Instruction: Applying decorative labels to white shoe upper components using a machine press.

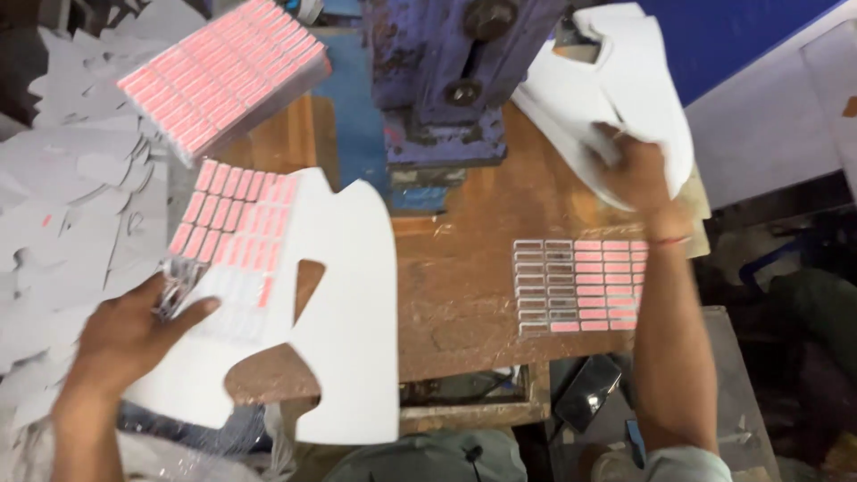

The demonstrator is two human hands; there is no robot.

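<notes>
The left hand [134, 335] is pressing a white cut-out sheet [344, 295] flat on the bench [464, 268], its grip clenched on a half-emptied pink label sheet [232, 223] at the sheet's left edge. The right hand [638, 170] is grasping the white stack [616, 80] beside the blue press [446, 71]; judging by this, labelling is only partly done, with a full pink label stack [223, 76] waiting.

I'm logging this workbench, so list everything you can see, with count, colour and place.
white cut sheet: one, white, front left of the bench
white sheet stack: one, white, back right
pink label stack: one, pink, back left
label sheet: one, pink and silver, right of centre
press machine: one, blue, back centre
wooden bench: one, brown
white offcuts: many, far left
left hand: on the white cut sheet
right hand: on the white sheet stack
</notes>
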